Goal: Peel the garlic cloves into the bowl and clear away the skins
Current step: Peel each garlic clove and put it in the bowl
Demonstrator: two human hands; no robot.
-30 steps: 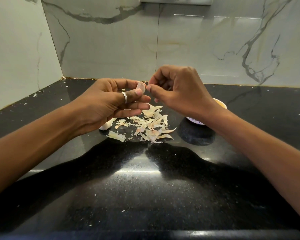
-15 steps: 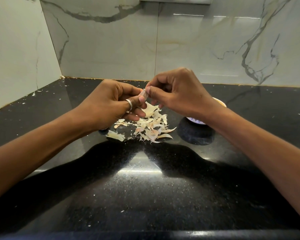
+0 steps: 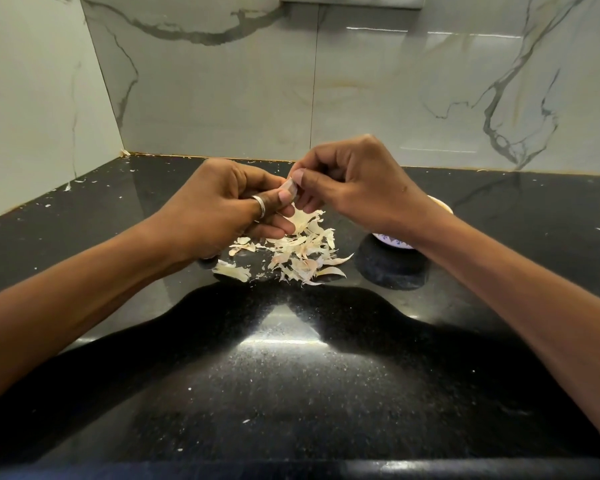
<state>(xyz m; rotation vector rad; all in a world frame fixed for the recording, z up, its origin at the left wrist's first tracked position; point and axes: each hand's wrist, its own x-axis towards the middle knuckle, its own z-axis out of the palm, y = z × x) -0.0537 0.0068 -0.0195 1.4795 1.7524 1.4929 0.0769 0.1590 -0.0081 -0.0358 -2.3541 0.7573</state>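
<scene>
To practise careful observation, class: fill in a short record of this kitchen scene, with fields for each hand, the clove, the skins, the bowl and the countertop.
left hand: grips the garlic clove; wears a ring
right hand: thumb and finger pinch the clove's upper end
garlic clove: held in the air between both hands, above the skins
skins: loose pile on the countertop
bowl: behind the right wrist, mostly hidden; contents not visible
countertop: black, glossy, flecked with scraps
</scene>
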